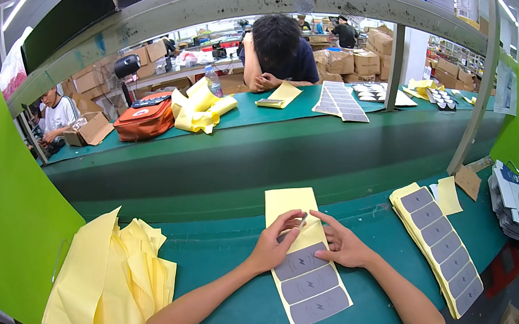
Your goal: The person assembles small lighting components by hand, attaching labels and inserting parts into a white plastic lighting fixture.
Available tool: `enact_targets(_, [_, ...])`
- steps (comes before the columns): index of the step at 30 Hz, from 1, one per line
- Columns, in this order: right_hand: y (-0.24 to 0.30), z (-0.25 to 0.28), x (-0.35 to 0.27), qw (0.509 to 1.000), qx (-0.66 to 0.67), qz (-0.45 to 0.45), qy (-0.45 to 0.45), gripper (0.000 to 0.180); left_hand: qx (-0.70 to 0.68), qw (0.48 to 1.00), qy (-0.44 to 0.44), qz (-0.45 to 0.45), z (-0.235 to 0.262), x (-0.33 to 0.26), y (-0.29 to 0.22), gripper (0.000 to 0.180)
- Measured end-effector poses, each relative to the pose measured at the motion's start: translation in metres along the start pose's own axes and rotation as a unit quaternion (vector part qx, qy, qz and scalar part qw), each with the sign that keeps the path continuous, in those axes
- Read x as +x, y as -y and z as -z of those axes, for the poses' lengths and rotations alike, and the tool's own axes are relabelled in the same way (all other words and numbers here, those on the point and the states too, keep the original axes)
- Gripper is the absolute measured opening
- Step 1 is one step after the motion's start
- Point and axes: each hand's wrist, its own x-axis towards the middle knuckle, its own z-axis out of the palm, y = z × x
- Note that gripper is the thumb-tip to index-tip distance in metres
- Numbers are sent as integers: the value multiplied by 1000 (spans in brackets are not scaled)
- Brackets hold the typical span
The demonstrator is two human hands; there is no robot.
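Note:
A yellow backing sheet lies on the green bench in front of me. Its upper part is bare, and three grey rounded stickers with a bolt mark sit on its lower part. Over the sheet's left edge, my left hand is closed, pinching a small thin grey piece seen nearly edge-on; its kind is hard to make out. My right hand is just right of it, fingers apart, index finger pointing toward that piece and thumb low over the top sticker.
Crumpled yellow backing paper is heaped at the left. A stack of sticker sheets lies at the right, with a pile of white printed packages beyond. Green partitions flank the bench. Across a metal frame, another person leans on the far bench.

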Motion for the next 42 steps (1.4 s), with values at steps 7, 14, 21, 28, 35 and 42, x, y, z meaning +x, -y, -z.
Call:
enact_targets(7, [-1,2,0,1000,-4,-6,-5,86,-184,978,-68,67,8,11,9,38])
enact_targets(14, [-6,5,1,1000,10,-11,-3,78,-268,950,-102,128,10,15,5,38])
enact_targets(21, [-2,10,0,999,-6,-54,-4,70,-318,926,-143,148,19,17,4,37])
enact_targets(28, [11,14,-5,996,-60,-72,-1,68,-325,920,-174,137,26,19,5,38])
enact_targets(35, [3,24,-9,990,-120,-75,4,53,-342,911,-208,99,44,23,12,37])
enact_targets(42, [26,23,-15,966,-232,-108,24,50,-362,905,-197,102,41,22,10,37])
